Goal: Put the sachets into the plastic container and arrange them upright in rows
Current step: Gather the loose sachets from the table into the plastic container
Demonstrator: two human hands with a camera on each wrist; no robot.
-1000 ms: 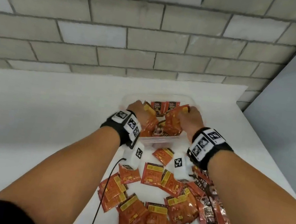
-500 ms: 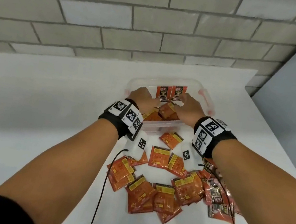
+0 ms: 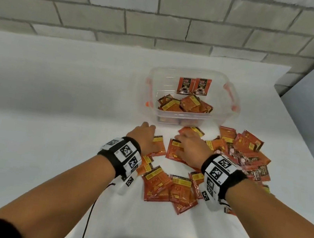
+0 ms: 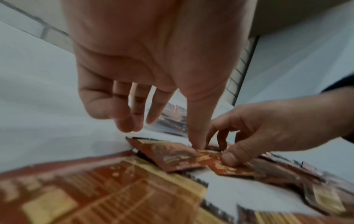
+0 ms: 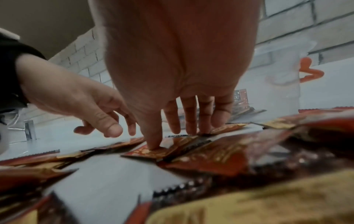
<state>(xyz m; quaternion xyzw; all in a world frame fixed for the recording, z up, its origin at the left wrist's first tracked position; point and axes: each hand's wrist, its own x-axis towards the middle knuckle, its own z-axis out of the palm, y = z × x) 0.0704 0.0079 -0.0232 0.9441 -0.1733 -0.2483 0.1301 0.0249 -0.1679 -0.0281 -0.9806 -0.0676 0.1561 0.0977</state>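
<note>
Working from the left, we had our left hand low over the white counter, just in front of the clear plastic container with orange handles. Its grip was loose and open: the fingers hung relaxed with gaps between them, and the thumb tip pressed down on the corner of a flat orange-red foil sachet with a yellow label. It held nothing.

Just beside it, our right hand was spread over a second orange-red sachet. In the right wrist view the fingers were straight and the thumb tip pressed onto that packet; the left wrist view showed them a little more bent, touching it, with no pinch closed. We counted that grip open too.

Loose orange-red sachets lay scattered flat on the counter around and behind both wrists, piled thicker toward the right.

In the container, two sachets stood upright side by side against the far wall, their fronts reading "D2X" and "BLACK" above a picture of a coffee cup. The smaller print was too fine to read. In front of them a small heap of sachets lay flat and jumbled on the bottom.
</note>
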